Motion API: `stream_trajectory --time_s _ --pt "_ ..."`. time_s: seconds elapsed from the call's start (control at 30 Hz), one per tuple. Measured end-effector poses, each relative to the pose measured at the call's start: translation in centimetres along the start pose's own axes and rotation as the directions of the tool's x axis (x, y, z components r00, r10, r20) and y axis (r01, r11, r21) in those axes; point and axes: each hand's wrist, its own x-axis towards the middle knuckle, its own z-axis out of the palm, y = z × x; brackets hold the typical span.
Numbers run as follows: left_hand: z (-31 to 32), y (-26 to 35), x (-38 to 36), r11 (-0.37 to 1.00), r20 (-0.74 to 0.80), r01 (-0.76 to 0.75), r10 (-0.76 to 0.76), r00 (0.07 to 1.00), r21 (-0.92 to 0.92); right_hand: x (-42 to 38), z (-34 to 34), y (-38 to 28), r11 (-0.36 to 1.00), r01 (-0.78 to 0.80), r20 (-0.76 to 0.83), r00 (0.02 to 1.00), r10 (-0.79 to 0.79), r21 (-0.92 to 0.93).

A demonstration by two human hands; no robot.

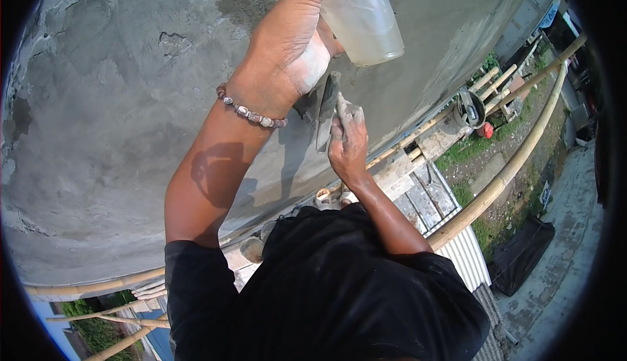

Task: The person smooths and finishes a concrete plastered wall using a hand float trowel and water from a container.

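Note:
A grey cement-plastered wall [130, 99] fills the upper left, damp and darker in places. Raised high against it, my left hand [294, 31] has its fingers wrapped round a clear plastic cup [366, 24], which tilts and looks cloudy toward its bottom. Lower down, my right hand [349, 147] grips a trowel [326, 114], its fingers smeared with grey cement. The trowel's blade points upward, close to the wall and just below my left palm. Its handle is mostly hidden by my fingers.
Under my feet [323, 197] runs a narrow plank scaffold beside the wall. A bamboo rail [496, 184] curves along its right side. On the planks stand a bucket [467, 109] and another container [251, 248]. Corrugated roofing [465, 250] and grassy ground lie below.

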Motion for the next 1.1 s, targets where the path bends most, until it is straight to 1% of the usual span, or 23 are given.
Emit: stream_trajectory --time_s 0.03,0.1,0.13,0.2,0.23,0.27,0.33,0.37,0.43,0.47,0.5,0.53,0.57,0.63,0.67,0.73,0.77,0.83,0.9,0.93,1.0,1.03,1.1 --pt "-0.2 -0.1 0.1 1.0 -0.003 -0.007 0.007 1.0 -0.004 1.6 -1.2 0.7 0.984 -0.179 -0.141 0.974 0.176 -0.007" --pt "-0.5 -0.6 0.3 1.0 -0.017 -0.012 0.011 1.0 -0.012 5.8 -3.1 1.3 0.972 -0.213 -0.319 0.932 0.17 -0.103" --pt "-0.8 -0.8 0.3 1.0 -0.025 -0.01 0.01 1.0 -0.012 6.4 -2.8 0.9 0.97 -0.221 -0.312 0.933 0.18 -0.103" --pt "-0.9 -0.7 0.2 1.0 -0.016 -0.004 0.004 1.0 -0.008 7.1 -1.2 -0.2 0.943 -0.114 -0.168 0.984 0.063 -0.312" --pt "-0.8 -0.6 0.4 1.0 -0.007 -0.011 0.011 1.0 -0.005 6.1 0.3 -0.6 0.951 -0.071 -0.166 0.986 0.021 -0.3" --pt "-0.8 -0.3 0.2 1.0 -0.003 -0.019 0.019 1.0 -0.001 4.6 1.5 -1.3 0.975 0.03 -0.113 0.992 -0.056 -0.221" --pt "-1.2 -0.3 0.2 1.0 -0.008 -0.019 0.019 1.0 0.007 0.0 4.2 -2.8 0.944 0.208 0.051 0.978 -0.202 -0.256" --pt "-1.1 -0.4 -0.1 1.0 -0.011 -0.018 0.018 1.0 0.01 -0.5 4.3 -2.4 0.946 0.202 0.052 0.979 -0.195 -0.252" --pt "-1.1 -0.5 0.0 1.0 -0.01 -0.023 0.023 1.0 0.018 -0.8 3.9 -1.8 0.959 0.223 0.114 0.972 -0.206 -0.172" --pt "-1.1 -0.4 0.3 0.999 -0.006 -0.026 0.027 1.0 0.019 -1.0 2.7 -1.4 0.956 0.24 0.174 0.962 -0.211 -0.169" --pt "-0.7 -0.4 0.6 0.999 0.007 -0.032 0.031 0.999 0.02 -1.2 1.7 -1.0 0.954 0.243 0.166 0.962 -0.215 -0.175" --pt "-0.1 -0.1 0.2 0.999 0.03 -0.044 0.043 0.999 0.026 -1.0 0.9 -0.6 0.992 0.093 0.094 0.992 -0.086 -0.08" --pt "0.2 0.2 0.1 0.998 0.046 -0.058 0.057 0.997 0.031 -0.6 0.0 0.0 0.998 -0.053 0.043 0.998 0.051 0.032" --pt "0.1 0.0 0.4 0.997 0.044 -0.067 0.065 0.997 0.031 3.3 -2.6 1.6 0.994 -0.107 -0.193 0.976 0.098 -0.035" --pt "-0.2 -0.3 0.6 0.997 0.04 -0.066 0.065 0.997 0.026 5.6 -2.9 1.1 0.993 -0.114 -0.188 0.977 0.105 -0.039" --pt "-0.8 -0.7 0.5 0.999 0.029 -0.052 0.051 0.998 0.014 8.6 -3.5 -0.1 0.962 -0.143 -0.129 0.985 0.115 -0.234" --pt "-0.9 -0.6 0.7 0.999 0.038 -0.046 0.045 0.998 0.015 7.8 -1.8 0.1 0.934 -0.052 -0.138 0.99 0.003 -0.352" --pt "-0.1 0.0 0.3 0.997 0.07 -0.07 0.068 0.995 0.026 4.6 1.2 -1.0 0.912 0.15 -0.127 0.969 -0.213 -0.382" --pt "-0.3 -0.3 0.6 0.997 0.059 -0.071 0.068 0.996 0.037 -0.3 3.5 -1.9 0.936 0.218 0.071 0.976 -0.206 -0.277" --pt "-0.6 -0.3 0.6 0.997 0.053 -0.069 0.067 0.996 0.043 -1.1 3.7 -1.2 0.939 0.212 0.073 0.977 -0.2 -0.269" --pt "-0.6 -0.3 0.4 0.996 0.049 -0.075 0.072 0.996 0.051 -2.0 2.7 0.4 0.964 0.221 0.139 0.97 -0.201 -0.148" --pt "-0.6 -0.2 0.5 0.996 0.056 -0.079 0.076 0.996 0.048 -1.9 1.7 0.9 0.963 0.221 0.138 0.97 -0.201 -0.153" --pt "0.1 0.0 0.2 0.994 0.082 -0.102 0.097 0.992 0.048 -0.2 -0.2 1.7 0.998 0.013 0.009 1.0 -0.012 -0.065"
